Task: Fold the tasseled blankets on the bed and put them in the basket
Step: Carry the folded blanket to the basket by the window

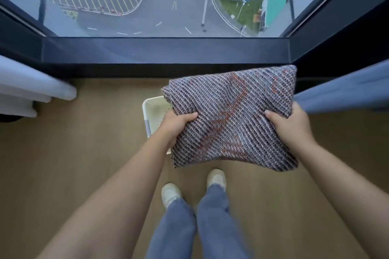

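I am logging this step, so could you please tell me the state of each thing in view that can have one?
blanket: folded, held up by both hands, not yet in the basket.
basket: standing on the floor, mostly hidden behind the blanket; its visible corner holds nothing.
left hand: grips the blanket's left edge.
right hand: grips the blanket's right edge.

Grey-blue woven blanket (231, 118) with orange-red streaks; cream-white basket (154, 111); tan floor (84, 143); blue jeans (212, 223).
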Demonstrator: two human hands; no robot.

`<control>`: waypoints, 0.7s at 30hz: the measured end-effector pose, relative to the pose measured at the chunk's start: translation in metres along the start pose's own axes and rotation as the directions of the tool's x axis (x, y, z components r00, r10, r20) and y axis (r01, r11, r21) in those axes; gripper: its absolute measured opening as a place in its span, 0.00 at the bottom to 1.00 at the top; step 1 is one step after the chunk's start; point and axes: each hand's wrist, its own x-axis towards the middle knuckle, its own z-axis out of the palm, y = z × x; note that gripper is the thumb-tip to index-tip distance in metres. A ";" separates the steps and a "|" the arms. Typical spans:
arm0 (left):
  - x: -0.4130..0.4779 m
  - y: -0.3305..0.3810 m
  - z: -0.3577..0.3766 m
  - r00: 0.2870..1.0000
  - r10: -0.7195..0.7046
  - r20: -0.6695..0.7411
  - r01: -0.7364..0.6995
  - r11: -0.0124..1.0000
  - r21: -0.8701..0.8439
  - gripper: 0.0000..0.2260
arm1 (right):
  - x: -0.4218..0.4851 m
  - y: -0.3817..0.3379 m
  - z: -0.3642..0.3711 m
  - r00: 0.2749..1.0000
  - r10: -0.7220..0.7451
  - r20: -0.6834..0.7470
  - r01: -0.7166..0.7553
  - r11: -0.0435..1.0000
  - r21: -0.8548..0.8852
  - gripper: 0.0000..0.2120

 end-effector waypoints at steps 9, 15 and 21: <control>0.140 -0.067 -0.037 0.991 -0.035 -0.128 0.030 0.999 -0.045 0.15 | 0.109 0.091 0.114 0.988 0.032 0.150 -0.014 0.993 -0.117 0.16; 0.187 -0.106 -0.082 0.965 -0.039 -0.258 0.026 0.998 -0.053 0.17 | 0.137 0.122 0.188 0.969 0.033 0.245 0.002 0.990 -0.141 0.16; 0.218 -0.131 -0.114 0.903 0.103 -0.417 0.005 0.968 0.249 0.19 | 0.151 0.134 0.248 0.962 -0.025 0.271 0.107 0.950 -0.292 0.13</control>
